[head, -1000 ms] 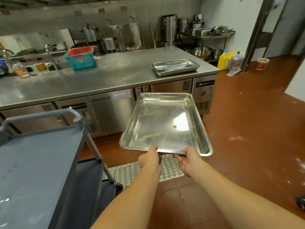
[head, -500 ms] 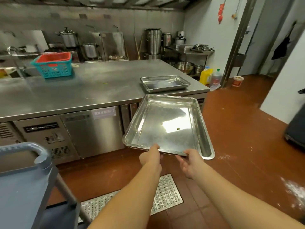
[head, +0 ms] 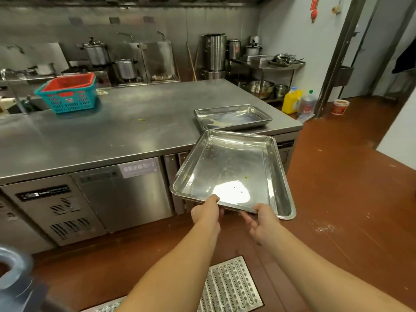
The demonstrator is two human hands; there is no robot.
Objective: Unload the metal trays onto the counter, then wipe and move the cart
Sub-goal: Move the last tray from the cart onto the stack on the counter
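I hold an empty shiny metal tray (head: 231, 167) out in front of me, above the floor and just short of the steel counter (head: 126, 134). My left hand (head: 206, 211) grips its near rim on the left, and my right hand (head: 262, 218) grips the same rim on the right. A small green speck lies in the tray. A second metal tray (head: 231, 117) rests on the counter's near right corner, right behind the held one. Only the grey handle of the cart (head: 13, 269) shows, blurred, at the bottom left.
A teal basket with a red one nested inside (head: 67, 94) stands on the counter's far left. Pots line the back wall. A metal rack (head: 267, 64) with bowls stands far right, with a yellow jug (head: 291, 101) and bottles on the red floor. A floor drain grate (head: 227, 287) lies below.
I have stepped toward the counter with the tray held out; its far edge now reaches the counter's front. The cart has slid out of view to the bottom left.
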